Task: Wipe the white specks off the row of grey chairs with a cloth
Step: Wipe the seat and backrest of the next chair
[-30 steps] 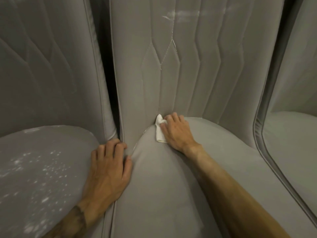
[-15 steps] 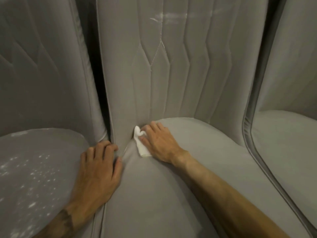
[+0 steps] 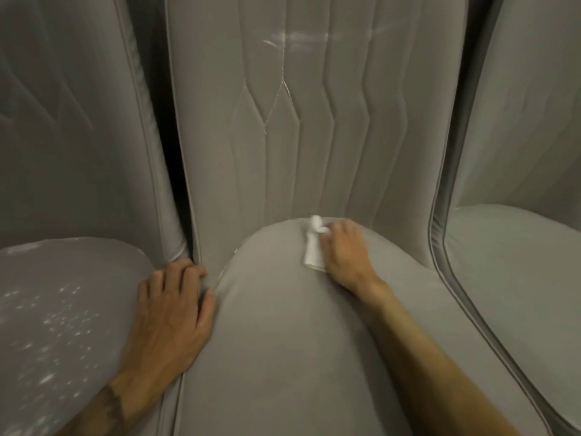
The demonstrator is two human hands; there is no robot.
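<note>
Three grey upholstered chairs stand side by side. On the middle chair's seat, my right hand grips a small white cloth and holds it down close to the crease under the backrest; the hand is blurred. My left hand rests with relaxed fingers on the seam between the middle seat and the left chair's seat. White specks are scattered over the left seat. A faint white smear marks the top of the middle backrest.
The right chair's seat lies beyond a piped edge. A dark narrow gap separates the left and middle backrests.
My right hand has slid the cloth to the right along the back of the middle seat. My left hand has stayed on the seam.
</note>
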